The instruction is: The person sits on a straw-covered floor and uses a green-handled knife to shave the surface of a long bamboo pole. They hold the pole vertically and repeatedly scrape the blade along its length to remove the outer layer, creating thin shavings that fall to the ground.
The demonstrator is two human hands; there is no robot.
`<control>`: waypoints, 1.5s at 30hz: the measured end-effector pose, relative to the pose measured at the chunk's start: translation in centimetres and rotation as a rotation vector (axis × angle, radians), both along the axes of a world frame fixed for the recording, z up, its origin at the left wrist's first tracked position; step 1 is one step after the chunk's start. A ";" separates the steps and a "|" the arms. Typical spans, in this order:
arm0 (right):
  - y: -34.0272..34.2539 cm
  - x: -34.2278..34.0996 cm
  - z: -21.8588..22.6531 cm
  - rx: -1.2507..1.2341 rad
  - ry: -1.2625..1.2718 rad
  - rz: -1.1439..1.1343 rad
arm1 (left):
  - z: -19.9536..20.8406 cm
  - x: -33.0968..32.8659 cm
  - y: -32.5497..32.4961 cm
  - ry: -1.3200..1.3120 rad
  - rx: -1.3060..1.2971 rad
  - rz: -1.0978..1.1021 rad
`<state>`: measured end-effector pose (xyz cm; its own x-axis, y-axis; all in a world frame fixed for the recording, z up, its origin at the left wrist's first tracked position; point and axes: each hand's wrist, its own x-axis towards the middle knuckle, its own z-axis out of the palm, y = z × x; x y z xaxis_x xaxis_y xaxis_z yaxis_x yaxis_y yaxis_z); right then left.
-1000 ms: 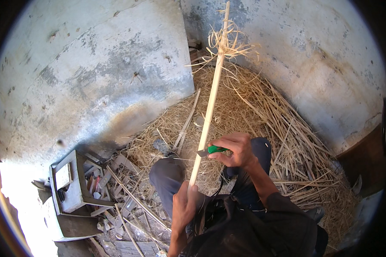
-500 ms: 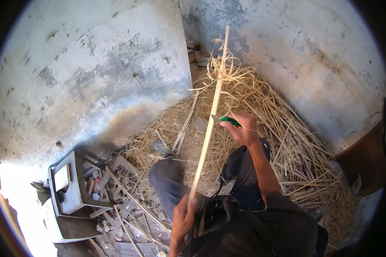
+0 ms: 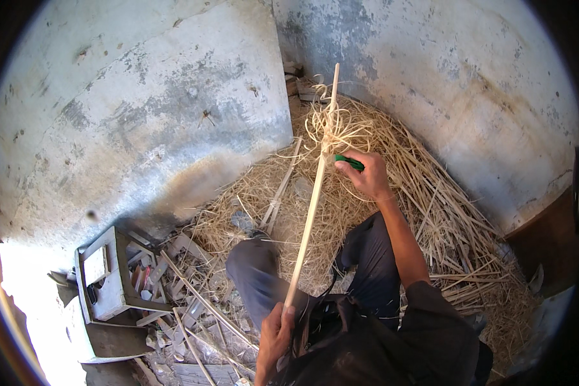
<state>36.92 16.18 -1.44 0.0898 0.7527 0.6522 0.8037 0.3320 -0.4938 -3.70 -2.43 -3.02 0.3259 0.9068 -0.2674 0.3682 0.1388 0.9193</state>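
A long pale wooden strip [image 3: 309, 222] slants up and away from my lap, its far end pointing at the wall corner. My left hand [image 3: 276, 331] is closed around its near end, close to my left thigh. Thin curled shavings [image 3: 331, 125] bunch on the strip toward its far end, still attached. My right hand [image 3: 370, 177] grips a green-handled knife [image 3: 350, 162] against the right side of the strip, just below the curls. The knife's blade is largely hidden by the strip and shavings.
Loose shavings and thin strips [image 3: 431, 206] heap on the floor ahead and to the right. Stained walls [image 3: 174, 96] meet in a corner beyond. At left a small wooden stool [image 3: 112, 296] lies among scraps, with long sticks [image 3: 206, 302] nearby.
My right hand and the knife have slid up along the strip, away from me, to the curled shavings. The strip's far end has dropped lower in view; my left hand keeps its hold.
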 end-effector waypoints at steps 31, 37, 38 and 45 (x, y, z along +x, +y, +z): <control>-9.8 -12.7 -1.1 -0.007 0.076 0.315 | 1.6 5.4 6.3 -0.285 0.132 0.078; -9.8 -12.6 0.2 0.079 0.092 0.270 | 2.4 5.7 6.2 -0.287 0.120 0.056; -9.7 -12.5 0.3 0.081 0.082 0.272 | 2.6 5.8 6.1 -0.276 0.133 0.058; -9.5 -11.9 0.9 0.106 0.014 0.273 | 3.2 5.5 5.8 -0.272 0.081 0.063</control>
